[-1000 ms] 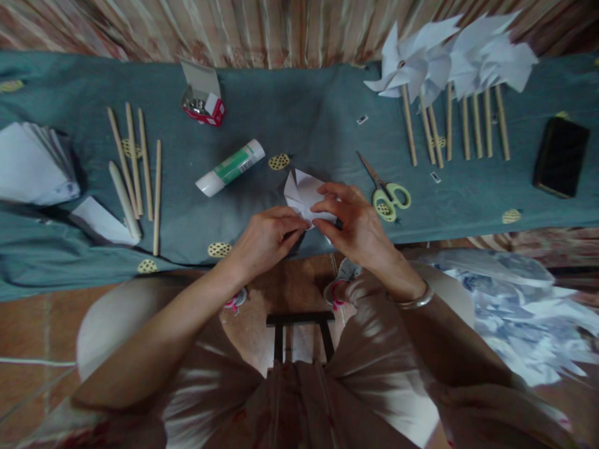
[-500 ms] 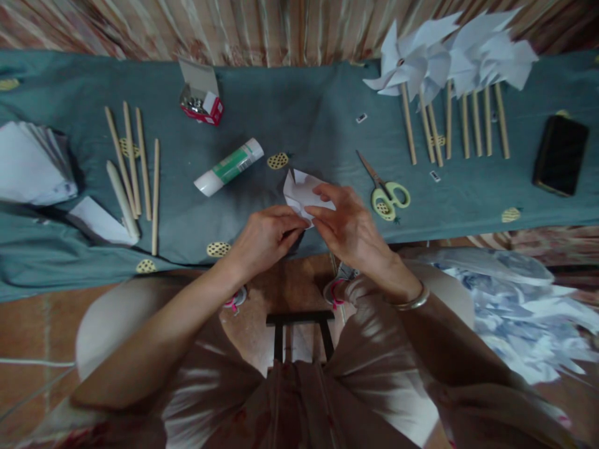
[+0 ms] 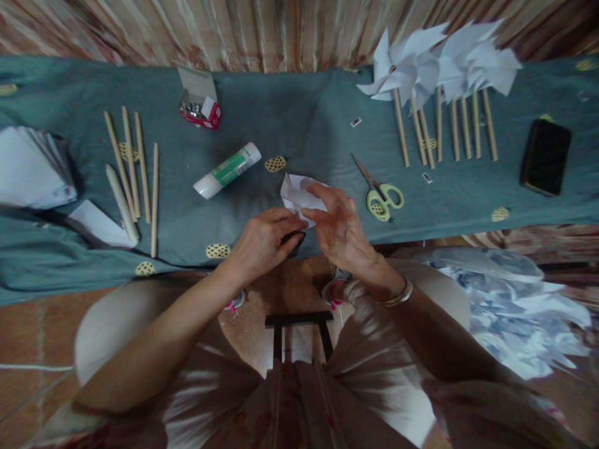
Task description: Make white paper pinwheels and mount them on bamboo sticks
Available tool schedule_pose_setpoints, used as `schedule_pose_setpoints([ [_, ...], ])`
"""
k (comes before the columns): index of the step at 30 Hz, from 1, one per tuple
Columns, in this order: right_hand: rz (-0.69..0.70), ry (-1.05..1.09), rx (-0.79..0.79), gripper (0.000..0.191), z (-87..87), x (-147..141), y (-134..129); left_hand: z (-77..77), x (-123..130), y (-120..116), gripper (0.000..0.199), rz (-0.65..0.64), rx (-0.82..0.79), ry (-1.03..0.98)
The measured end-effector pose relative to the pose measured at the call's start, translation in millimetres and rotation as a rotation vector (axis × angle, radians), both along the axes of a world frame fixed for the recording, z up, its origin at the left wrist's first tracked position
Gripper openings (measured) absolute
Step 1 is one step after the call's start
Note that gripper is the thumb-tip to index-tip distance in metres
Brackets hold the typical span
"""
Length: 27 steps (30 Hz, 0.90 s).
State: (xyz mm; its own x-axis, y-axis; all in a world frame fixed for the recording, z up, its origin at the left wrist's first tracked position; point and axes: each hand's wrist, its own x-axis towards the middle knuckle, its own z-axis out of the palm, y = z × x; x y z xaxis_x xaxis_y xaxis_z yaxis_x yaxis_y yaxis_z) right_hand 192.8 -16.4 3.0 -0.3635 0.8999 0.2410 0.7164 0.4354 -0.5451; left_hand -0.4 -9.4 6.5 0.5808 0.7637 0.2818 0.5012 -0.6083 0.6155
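Observation:
A small piece of white folded paper (image 3: 292, 193) is held low over the front part of the cloth-covered table, with a corner standing up at its far left. My left hand (image 3: 267, 242) pinches its near left edge between thumb and fingers. Over its right side curves my right hand (image 3: 344, 226), thumb and forefinger on the paper and the other fingers bent; part of the sheet is hidden beneath them. To the right lie scissors (image 3: 384, 198) with light green handles. A white and green glue stick (image 3: 228, 170) lies to the left.
Several wooden sticks (image 3: 155, 199) and a stack of white paper (image 3: 30, 167) lie at left. Behind the glue stick stands an open red box (image 3: 200, 112) of small metal pieces. Paper pinwheels (image 3: 407, 68) on sticks and a black phone (image 3: 546, 157) are at right. A plastic bag (image 3: 519, 312) holds paper.
My right fingers have shifted slightly on the paper, and its raised corner sits differently. My left hand keeps its pinch. The whole view has moved a little.

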Motion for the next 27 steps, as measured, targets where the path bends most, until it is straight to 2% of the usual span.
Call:
schedule_pose_setpoints([
  [7,-0.019,-0.031,0.018,0.025,-4.0,-3.7,-1.0,-1.5,1.0,-3.4,0.019,0.002,0.147,0.114],
  [12,-0.016,-0.055,0.028,0.031,-7.3,-0.6,-2.5,-2.3,3.0,-3.0,0.018,0.016,0.236,0.120],
  [17,0.001,0.101,0.014,0.037,-2.8,9.2,1.9,-1.6,2.1,-1.8,0.019,0.027,0.262,0.169],
  [22,-0.096,0.055,0.029,0.036,1.4,17.0,10.8,-2.0,-2.2,1.3,0.019,0.045,0.286,0.184],
  [27,-0.115,0.064,0.027,0.038,2.6,19.3,12.1,-1.6,-11.2,9.9,0.018,0.075,0.274,0.167],
])
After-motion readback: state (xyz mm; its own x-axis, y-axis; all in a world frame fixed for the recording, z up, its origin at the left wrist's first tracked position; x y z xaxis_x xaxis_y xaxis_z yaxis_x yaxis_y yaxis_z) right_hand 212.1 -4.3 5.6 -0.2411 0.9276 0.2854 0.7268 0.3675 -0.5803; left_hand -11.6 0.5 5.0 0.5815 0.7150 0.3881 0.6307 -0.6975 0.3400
